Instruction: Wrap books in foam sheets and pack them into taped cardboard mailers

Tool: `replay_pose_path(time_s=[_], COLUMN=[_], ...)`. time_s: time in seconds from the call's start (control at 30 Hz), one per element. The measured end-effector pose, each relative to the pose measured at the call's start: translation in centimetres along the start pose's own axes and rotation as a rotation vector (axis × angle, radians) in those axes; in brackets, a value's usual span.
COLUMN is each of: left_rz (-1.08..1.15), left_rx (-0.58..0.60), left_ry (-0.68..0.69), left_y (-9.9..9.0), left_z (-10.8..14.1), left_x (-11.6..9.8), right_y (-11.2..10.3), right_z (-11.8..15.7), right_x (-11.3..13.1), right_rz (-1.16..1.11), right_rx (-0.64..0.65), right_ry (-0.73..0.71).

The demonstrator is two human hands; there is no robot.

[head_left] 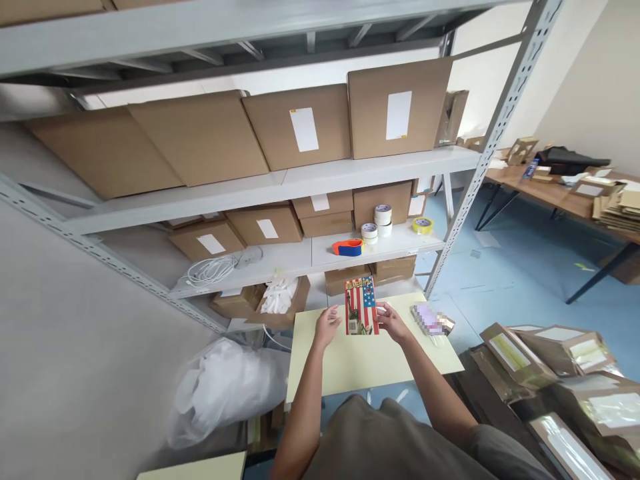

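1. Book (361, 307): between the hands, over the pale desk (355, 365); long axis points away from the body.
2. Right hand (393, 323), nearer: grip pinched on the book's right edge.
3. Left hand (327, 325): grip loosely curled, holding nothing visible, just beside the left edge.
4. Cover (356, 303): flag design, yellow Chinese title (359, 283) beginning 美国人, barcode (353, 326) lower left; no brand legible.

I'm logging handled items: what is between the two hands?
In the head view, a book with a stars-and-stripes cover is between the left hand and right hand.
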State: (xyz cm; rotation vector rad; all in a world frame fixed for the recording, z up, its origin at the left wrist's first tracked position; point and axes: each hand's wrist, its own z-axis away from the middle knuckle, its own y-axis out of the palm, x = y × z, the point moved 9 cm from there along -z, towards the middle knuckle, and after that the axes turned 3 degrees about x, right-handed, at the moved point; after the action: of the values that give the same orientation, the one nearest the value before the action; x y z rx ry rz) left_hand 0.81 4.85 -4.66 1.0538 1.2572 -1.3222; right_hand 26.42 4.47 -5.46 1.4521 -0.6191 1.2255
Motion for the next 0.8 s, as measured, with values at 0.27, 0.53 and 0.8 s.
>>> replay_pose_path(time_s=[0.27, 0.53, 0.8], left_rz=[0.222, 0.420, 0.506], left_rx=[0.220, 0.122, 0.142], left_ry=[0.079, 0.093, -0.005], left_y=[4.1, -3.3, -5.2], left_z=[-0.4, -1.4, -1.0], left_x=[-1.9, -2.8, -1.8], right_y=[8.8, 5.7, 7.2], right_z=[-3.5, -5.5, -4.7], right_x=[-1.0, 0.9, 2.4], right_rz=[0.315, 0.388, 0.098], right_rx=[0.099, -0.201, 0.102], right_ry=[-0.204, -0.213, 0.018])
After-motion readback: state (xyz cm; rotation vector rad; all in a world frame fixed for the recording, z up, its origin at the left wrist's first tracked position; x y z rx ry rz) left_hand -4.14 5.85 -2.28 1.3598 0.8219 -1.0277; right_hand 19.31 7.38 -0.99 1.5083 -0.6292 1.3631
